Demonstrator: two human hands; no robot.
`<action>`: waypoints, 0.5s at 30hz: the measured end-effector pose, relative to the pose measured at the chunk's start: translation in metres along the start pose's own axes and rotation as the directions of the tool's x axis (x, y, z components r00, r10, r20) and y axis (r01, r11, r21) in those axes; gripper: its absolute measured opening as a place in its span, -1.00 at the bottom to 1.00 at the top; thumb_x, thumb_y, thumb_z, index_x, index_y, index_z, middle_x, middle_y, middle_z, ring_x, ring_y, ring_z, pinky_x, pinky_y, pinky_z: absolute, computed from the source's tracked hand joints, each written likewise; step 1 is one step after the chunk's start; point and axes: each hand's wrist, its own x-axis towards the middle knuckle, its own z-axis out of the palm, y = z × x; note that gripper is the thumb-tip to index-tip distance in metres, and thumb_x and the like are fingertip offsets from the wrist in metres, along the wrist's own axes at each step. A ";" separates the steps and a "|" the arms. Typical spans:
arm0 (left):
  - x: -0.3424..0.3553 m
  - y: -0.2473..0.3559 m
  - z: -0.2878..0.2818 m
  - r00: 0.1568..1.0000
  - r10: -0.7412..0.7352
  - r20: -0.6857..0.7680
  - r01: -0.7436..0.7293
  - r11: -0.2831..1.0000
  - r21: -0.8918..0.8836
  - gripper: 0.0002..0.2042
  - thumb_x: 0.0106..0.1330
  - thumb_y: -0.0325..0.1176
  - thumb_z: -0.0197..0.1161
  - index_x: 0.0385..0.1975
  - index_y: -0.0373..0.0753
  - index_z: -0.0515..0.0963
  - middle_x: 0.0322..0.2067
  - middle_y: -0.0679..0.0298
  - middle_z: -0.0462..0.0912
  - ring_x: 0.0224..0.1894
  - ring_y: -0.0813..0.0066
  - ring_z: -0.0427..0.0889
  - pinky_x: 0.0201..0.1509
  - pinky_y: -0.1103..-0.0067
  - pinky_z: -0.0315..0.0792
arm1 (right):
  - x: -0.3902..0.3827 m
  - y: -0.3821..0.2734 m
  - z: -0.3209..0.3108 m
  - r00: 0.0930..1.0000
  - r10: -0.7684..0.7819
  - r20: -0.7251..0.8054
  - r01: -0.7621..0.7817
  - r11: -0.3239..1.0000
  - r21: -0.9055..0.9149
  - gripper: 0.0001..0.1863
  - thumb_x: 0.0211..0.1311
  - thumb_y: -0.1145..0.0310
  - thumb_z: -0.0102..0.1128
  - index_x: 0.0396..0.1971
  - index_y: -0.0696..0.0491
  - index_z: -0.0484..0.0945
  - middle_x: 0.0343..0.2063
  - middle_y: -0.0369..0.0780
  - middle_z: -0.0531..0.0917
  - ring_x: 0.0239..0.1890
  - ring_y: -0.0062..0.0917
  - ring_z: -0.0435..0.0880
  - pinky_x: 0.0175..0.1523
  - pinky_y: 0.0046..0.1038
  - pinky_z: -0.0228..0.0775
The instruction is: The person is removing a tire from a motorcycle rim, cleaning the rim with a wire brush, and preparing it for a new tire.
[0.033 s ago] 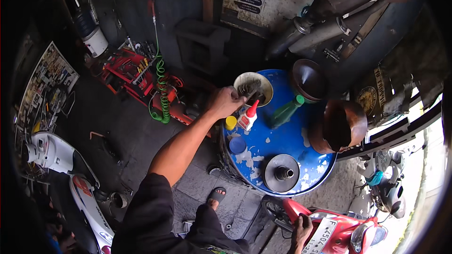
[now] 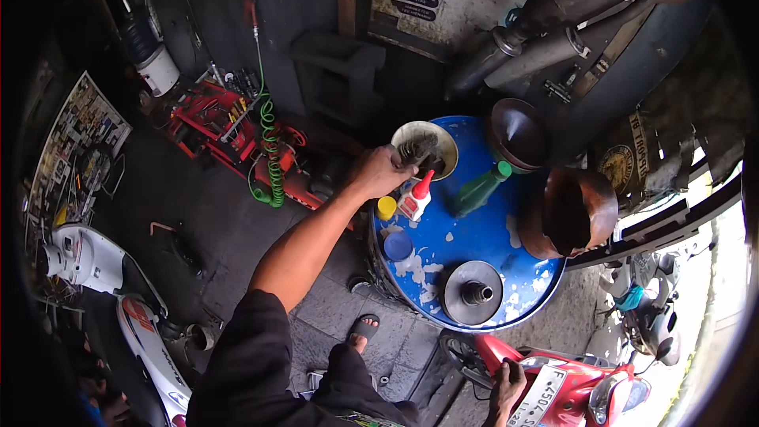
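Note:
My left hand (image 2: pixel 379 173) reaches over the near left rim of a pale round bowl (image 2: pixel 449 147). Its fingers are pinched together beside a dark, tangled-looking clump (image 2: pixel 424 148) inside; what they grip is hard to make out. Just below the fingers stands a small white bottle (image 2: pixel 413 204) with a red pointed cap. Low in the view my right hand (image 2: pixel 507 387) shows with curled fingers, in front of a red motorbike (image 2: pixel 573 395). Anything inside that hand is hidden.
A blue drum top (image 2: pixel 482 229) carries a yellow cap (image 2: pixel 386 207), blue lid (image 2: pixel 398 246), green bottle (image 2: pixel 481 188), dark funnel (image 2: pixel 518 133), brown cut-open container (image 2: pixel 568 213) and grey disc-shaped part (image 2: pixel 472 292). A red tool cart (image 2: pixel 217 122) and white motorbike (image 2: pixel 142 332) stand left.
The fingers of my left hand have shifted very slightly at the bowl. My right hand and the things on the drum keep their places.

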 end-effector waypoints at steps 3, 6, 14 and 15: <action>0.012 0.015 0.001 0.992 0.006 0.124 -0.023 0.990 0.137 -0.74 0.10 -0.23 0.42 -0.35 -0.28 0.61 -0.57 0.18 0.63 -0.48 0.28 0.65 -0.31 0.46 0.52 | 0.004 -0.024 0.012 0.999 0.019 -0.028 -0.017 0.998 0.065 -0.79 0.33 0.38 0.12 -0.23 0.23 0.59 -0.54 -0.30 0.58 -0.56 -0.67 0.48 -0.47 -0.59 0.31; 0.026 0.017 0.004 0.993 0.097 0.071 -0.102 0.993 0.065 -0.80 0.12 -0.33 0.37 -0.30 -0.25 0.62 -0.40 0.18 0.66 -0.26 0.23 0.66 -0.08 0.45 0.51 | 0.004 -0.067 0.028 0.999 -0.009 -0.040 0.012 0.997 0.082 -0.79 0.33 0.38 0.12 -0.24 0.23 0.59 -0.56 -0.31 0.56 -0.56 -0.67 0.47 -0.44 -0.60 0.30; 0.063 0.041 0.010 0.634 0.538 0.555 -0.755 0.586 0.294 -0.66 0.02 -0.46 0.27 -0.19 0.07 0.70 0.37 0.21 0.19 0.46 0.04 -0.03 0.49 0.13 -0.15 | -0.001 -0.092 0.041 0.999 -0.002 -0.050 0.008 0.991 0.136 -0.82 0.31 0.43 0.14 -0.24 0.24 0.59 -0.49 -0.34 0.57 -0.47 -0.70 0.44 -0.34 -0.64 0.25; 0.065 0.043 0.012 0.607 0.467 0.643 -0.772 0.539 0.336 -0.68 0.03 -0.43 0.28 -0.20 0.09 0.71 0.40 0.21 0.15 0.49 0.04 -0.11 0.52 0.10 -0.24 | -0.003 -0.090 0.040 0.998 0.040 -0.047 -0.032 0.987 0.155 -0.82 0.31 0.43 0.14 -0.23 0.24 0.59 -0.49 -0.34 0.57 -0.47 -0.71 0.43 -0.34 -0.64 0.24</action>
